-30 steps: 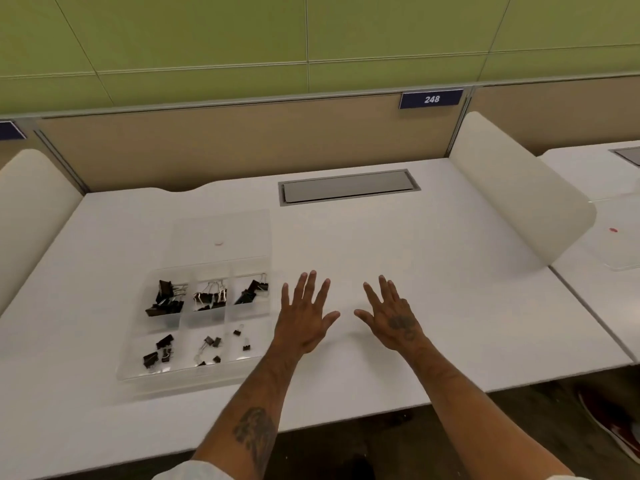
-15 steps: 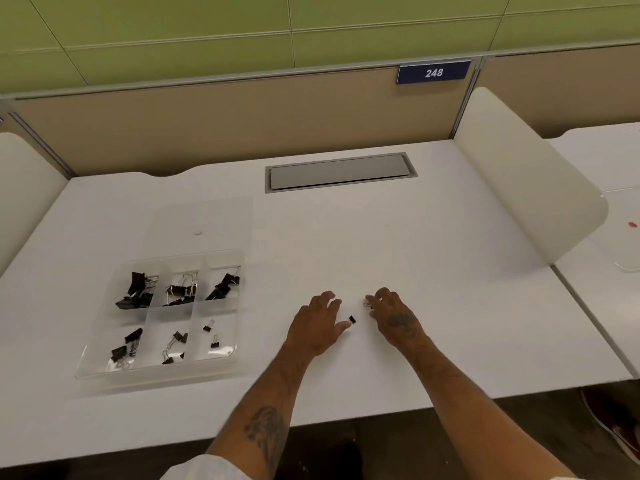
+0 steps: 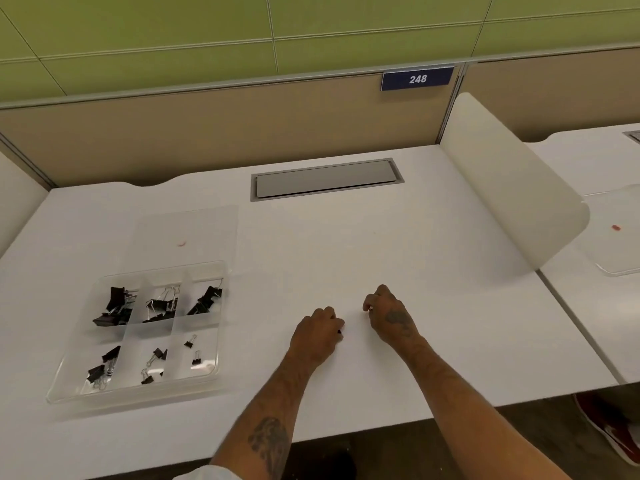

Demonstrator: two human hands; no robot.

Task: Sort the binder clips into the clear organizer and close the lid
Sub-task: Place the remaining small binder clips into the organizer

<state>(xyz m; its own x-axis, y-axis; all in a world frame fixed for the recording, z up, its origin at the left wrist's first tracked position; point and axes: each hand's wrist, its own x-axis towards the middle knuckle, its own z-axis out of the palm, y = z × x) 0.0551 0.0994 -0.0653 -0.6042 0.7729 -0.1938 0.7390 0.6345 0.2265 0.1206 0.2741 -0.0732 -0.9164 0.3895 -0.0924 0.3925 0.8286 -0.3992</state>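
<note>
Left hand (image 3: 317, 336) pinches a black clip (image 3: 339, 331); right hand (image 3: 391, 315) curls (contents unclear), organizer (image 3: 135, 389) leftward.

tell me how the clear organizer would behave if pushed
The clear organizer looks thin and shallow, so probably light, sliding easily on the smooth white desk. Its loose binder clips would likely shift within their compartments.

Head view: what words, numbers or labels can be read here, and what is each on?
"248": white digits on the dark blue rectangular plate on the tan partition panel.
Nothing else legible: the clear plastic organizer shows no print, and the forearm tattoos are too blurred to read.
</note>
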